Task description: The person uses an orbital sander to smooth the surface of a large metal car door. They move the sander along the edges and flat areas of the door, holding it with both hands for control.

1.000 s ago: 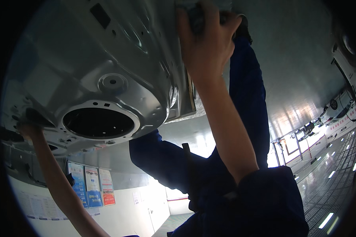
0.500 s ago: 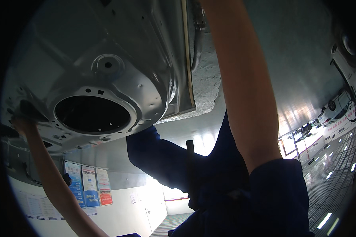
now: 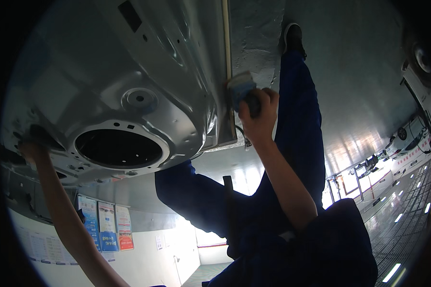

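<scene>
A grey metal car door panel [image 3: 100,76] with a large round opening fills the upper left. My left hand [image 3: 33,152] is at its far left, beside a dark cutout, with the fingers bent against the panel edge and partly hidden. Just right of the panel's long pale-trimmed edge is my right hand [image 3: 262,115]. It is closed round a blue-and-pale block with a dark round knob [image 3: 243,88], somewhat blurred. The block is close to the edge or touching it; I cannot tell which.
My legs in dark blue trousers [image 3: 297,124] show below and beyond the panel, with a dark shoe [image 3: 293,38] on the grey floor. Posters [image 3: 107,225] hang on the pale wall at lower left. Vehicles [image 3: 404,136] stand far right.
My right hand, earlier beyond the top of the view, has come back down beside the panel edge, with the block now visible in it. The panel appears slightly lower and farther right.
</scene>
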{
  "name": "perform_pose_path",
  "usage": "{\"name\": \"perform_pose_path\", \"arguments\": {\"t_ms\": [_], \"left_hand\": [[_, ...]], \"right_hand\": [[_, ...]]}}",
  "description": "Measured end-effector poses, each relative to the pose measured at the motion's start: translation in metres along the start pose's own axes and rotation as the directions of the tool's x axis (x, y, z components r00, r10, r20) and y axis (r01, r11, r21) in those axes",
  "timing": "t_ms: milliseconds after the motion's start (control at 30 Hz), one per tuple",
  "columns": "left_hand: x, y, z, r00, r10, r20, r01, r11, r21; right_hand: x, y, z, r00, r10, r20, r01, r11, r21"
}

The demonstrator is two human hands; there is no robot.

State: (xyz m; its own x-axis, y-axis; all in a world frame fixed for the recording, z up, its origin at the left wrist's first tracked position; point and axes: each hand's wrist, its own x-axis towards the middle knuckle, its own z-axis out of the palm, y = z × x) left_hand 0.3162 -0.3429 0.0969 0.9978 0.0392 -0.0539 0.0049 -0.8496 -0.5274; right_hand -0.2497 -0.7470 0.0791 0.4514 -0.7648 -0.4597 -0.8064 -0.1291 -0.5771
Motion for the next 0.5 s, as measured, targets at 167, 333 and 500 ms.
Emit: {"name": "perform_pose_path", "arguments": {"t_ms": [167, 333, 500], "left_hand": [[-0.001, 0.004, -0.005, 0.998, -0.046, 0.035, 0.048, 0.997, -0.061], [-0.014, 0.014, -0.019, 0.976, -0.203, 0.079, 0.218, 0.904, -0.368], [-0.062, 0.087, -0.070, 0.877, -0.436, 0.202, 0.460, 0.639, -0.616]], "right_hand": [[0.014, -0.001, 0.006, 0.995, -0.087, -0.052, 0.089, 0.995, 0.047], [0.129, -0.064, 0.007, 0.935, -0.283, -0.214, 0.276, 0.959, -0.065], [0.228, -0.143, -0.006, 0.920, -0.233, -0.315, 0.240, 0.971, -0.019]]}}
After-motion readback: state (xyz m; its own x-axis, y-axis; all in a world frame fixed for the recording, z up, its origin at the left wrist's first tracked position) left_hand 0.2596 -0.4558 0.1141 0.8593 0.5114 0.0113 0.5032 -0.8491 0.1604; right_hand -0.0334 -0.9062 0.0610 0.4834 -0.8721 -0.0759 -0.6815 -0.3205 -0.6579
